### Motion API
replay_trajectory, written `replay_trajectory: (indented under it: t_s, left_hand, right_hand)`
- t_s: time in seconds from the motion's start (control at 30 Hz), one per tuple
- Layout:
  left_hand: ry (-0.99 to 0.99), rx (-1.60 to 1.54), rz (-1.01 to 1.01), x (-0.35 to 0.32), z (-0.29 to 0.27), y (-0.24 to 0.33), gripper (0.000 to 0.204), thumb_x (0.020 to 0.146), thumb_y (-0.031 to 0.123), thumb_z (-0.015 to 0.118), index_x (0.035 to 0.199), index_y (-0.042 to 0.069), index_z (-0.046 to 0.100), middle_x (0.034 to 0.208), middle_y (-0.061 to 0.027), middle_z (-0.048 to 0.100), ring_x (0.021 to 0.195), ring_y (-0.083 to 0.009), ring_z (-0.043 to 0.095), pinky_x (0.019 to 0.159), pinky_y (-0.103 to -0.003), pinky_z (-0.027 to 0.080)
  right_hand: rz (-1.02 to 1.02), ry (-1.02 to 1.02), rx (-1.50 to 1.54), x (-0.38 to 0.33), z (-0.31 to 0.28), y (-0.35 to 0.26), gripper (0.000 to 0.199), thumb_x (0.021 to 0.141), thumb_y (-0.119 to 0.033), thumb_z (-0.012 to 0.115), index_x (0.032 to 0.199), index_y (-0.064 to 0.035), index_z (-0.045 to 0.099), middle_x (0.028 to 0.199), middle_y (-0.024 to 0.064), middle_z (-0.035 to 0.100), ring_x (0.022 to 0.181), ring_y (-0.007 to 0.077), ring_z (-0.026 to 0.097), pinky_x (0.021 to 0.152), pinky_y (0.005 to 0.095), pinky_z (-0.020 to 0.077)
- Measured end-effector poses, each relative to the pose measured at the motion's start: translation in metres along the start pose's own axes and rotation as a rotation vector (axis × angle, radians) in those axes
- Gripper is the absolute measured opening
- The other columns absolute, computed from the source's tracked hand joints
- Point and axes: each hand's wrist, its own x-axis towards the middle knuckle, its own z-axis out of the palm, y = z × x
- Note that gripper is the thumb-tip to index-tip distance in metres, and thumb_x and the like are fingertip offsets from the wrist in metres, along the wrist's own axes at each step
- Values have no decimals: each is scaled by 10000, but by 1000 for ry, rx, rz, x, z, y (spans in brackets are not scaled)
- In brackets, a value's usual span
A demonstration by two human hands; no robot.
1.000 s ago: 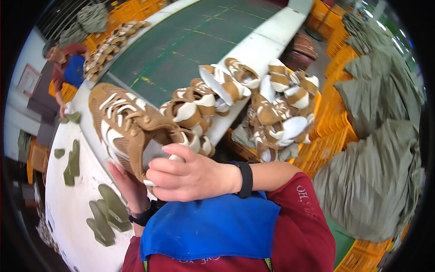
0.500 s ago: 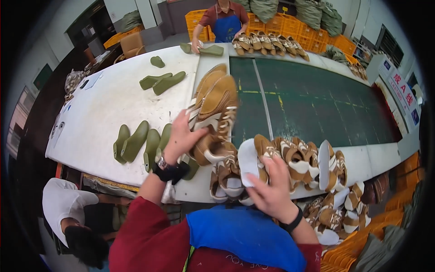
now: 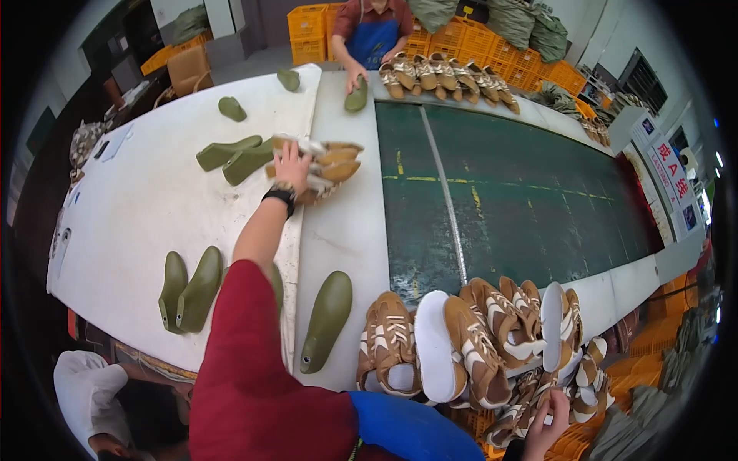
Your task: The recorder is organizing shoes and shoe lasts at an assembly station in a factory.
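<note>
shoes (image 3: 337,159) were held by the left hand (image 3: 292,167). placement seemed underway, next calling for release. the right hand (image 3: 546,430) curled, contents indiscernible.

Down and Ahead From My Head

My view comes from the left of two fisheye cameras on my head, looking down and forward over the table (image 3: 138,207) and belt (image 3: 530,238). It sits close above me: my apron (image 3: 415,426) and left sleeve (image 3: 246,346) enter from the lower edge, large and near. My left hand (image 3: 292,165) falls left of centre, farther out; my right hand (image 3: 550,422) is near the lower edge, right of centre. The far crates (image 3: 307,34) and a co-worker (image 3: 374,46) show small along the top. The lens takes in a person in white (image 3: 84,376) at lower left and a sign (image 3: 669,173) at far right. Edges bow toward a dark round rim.
</note>
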Motion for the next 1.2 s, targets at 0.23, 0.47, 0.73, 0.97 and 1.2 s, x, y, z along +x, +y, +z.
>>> replay_trajectory:
  t_s: [0.23,0.47,0.73,0.97,1.2]
  left_hand:
    - [-215,-434,79,-29,-15,7,503,672,337,686,1125,150,570,1189,-100,511,1204,-327,360,971,-500,300]
    - [-262,-516,104,-244,-126,-37,534,717,299,670,1176,77,512,1144,-114,532,1121,-297,452,943,-413,367]
    - [-150,-375,-284,-401,-108,-19,718,702,285,688,1314,87,369,1173,-136,536,1237,-348,332,996,-512,251]
    - [-64,-296,-410,-409,-91,16,752,743,195,632,1378,86,244,1101,-151,579,1209,-345,372,990,-574,205]
    - [-4,-463,-387,-411,-121,46,721,758,218,630,1347,14,268,1250,-212,446,1237,-406,290,1024,-524,211]
  right_hand:
    - [-174,-144,-141,10,7,-43,204,845,-36,550,1037,20,591,1002,169,610,871,283,577,779,343,458]
    - [-332,-458,312,21,59,-116,162,726,76,595,883,32,599,791,155,608,686,264,605,621,295,473]
    - [-819,-1248,240,-42,214,-203,434,860,-310,520,1216,-69,467,819,221,615,770,379,597,666,446,477]
    - [-645,-1052,124,-96,302,-217,354,812,-382,545,1023,-99,525,737,190,620,754,372,608,684,450,471]
    - [84,-1142,883,-50,243,-199,128,777,-186,526,855,-90,490,679,18,534,610,207,550,628,326,456]
